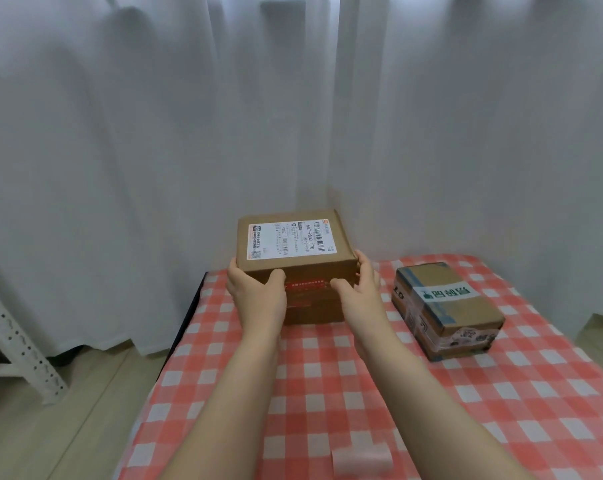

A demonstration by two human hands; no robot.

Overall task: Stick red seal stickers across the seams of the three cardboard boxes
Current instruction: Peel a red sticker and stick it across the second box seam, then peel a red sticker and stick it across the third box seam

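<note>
The left hand point(255, 289) is gripping the left front corner of the labelled cardboard box point(294, 244), its thumb lying on the front face. The right hand point(360, 289) is gripping the right front corner likewise. Between the thumbs a red seal sticker point(307, 284) is running across the front face. The box is sitting at the far end of the counter point(500, 410), under a red-and-white checked cloth. A taped cardboard box point(447, 308) is lying apart on the right. A blurred pale pink item point(362, 457) is lying near the front edge. White curtains point(120, 150) are hanging behind.
</note>
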